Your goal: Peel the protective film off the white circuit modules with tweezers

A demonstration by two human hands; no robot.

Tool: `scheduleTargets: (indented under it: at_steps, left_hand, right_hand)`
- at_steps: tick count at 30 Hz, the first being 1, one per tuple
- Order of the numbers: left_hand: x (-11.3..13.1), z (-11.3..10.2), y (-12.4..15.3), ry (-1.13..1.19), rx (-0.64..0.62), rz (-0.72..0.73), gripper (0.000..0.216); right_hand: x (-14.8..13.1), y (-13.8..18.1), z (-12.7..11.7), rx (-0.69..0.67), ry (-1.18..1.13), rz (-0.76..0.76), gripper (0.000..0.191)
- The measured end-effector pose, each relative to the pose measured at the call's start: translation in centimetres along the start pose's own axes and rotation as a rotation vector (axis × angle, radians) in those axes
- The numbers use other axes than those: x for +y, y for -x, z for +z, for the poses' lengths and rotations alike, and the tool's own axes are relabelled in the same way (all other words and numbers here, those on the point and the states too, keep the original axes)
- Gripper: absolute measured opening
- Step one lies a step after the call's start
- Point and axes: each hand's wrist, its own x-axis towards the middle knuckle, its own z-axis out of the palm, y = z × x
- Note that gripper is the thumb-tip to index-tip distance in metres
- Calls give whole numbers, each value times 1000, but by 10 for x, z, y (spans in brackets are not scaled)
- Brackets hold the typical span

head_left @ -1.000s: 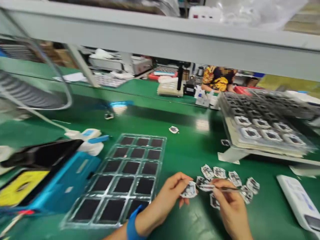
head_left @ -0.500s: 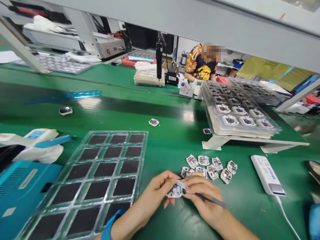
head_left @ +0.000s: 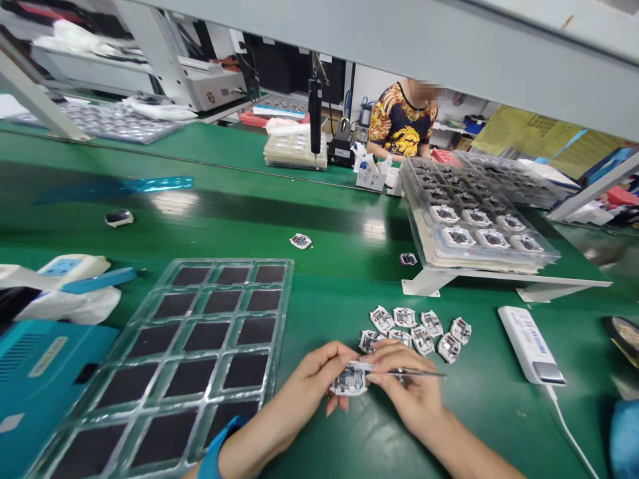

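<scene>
My left hand (head_left: 312, 384) pinches a small white-framed circuit part (head_left: 350, 381) just above the green table. My right hand (head_left: 410, 394) touches the same part with its fingertips and grips thin metal tweezers (head_left: 417, 374) that point to the right. Just behind my hands lies a cluster of several similar parts (head_left: 417, 331). To the left sits a clear plastic tray (head_left: 212, 346) with dark square pads in its pockets.
A stack of clear trays with parts (head_left: 472, 223) rests on a tilted white stand at the right. A white device with a cable (head_left: 530, 344) lies right of my hands. A blue box (head_left: 40, 372) sits at left. A person in a patterned shirt (head_left: 399, 126) works across the belt.
The view has swung right and steadied. My hands came together on the part; the tweezers in the right hand now point right, level.
</scene>
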Motion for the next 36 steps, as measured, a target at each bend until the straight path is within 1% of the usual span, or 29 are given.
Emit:
scheduleTargets:
  at_steps: [5, 11, 15, 18, 22, 31, 33, 36]
  left_hand:
    - [-1, 2, -1, -14, 0, 11, 38]
    - [-5, 0, -4, -46, 0, 13, 44]
    - [-4, 0, -4, -48, 24, 0, 42]
    - [-3, 0, -4, -46, 27, -5, 42]
    - [-3, -1, -4, -53, 30, -11, 43]
    - [-5, 1, -4, -27, 68, 7, 40]
    - [-4, 1, -3, -18, 67, 11, 39]
    - [-1, 1, -1, -2, 61, 9, 36]
  right_hand:
    - [-6, -3, 1, 31, -30, 140, 9]
    - [-10, -6, 0, -23, 10, 190, 5]
    - [-7, -7, -1, -34, -95, 271, 3]
    - [-5, -6, 0, -5, -173, 339, 7]
    - [-3, -3, 1, 25, -150, 309, 11]
    - [-3, -4, 3, 2, -36, 215, 4]
    - [-2, -4, 4, 9, -30, 225, 3]
    - [0, -3, 4, 44, -90, 288, 4]
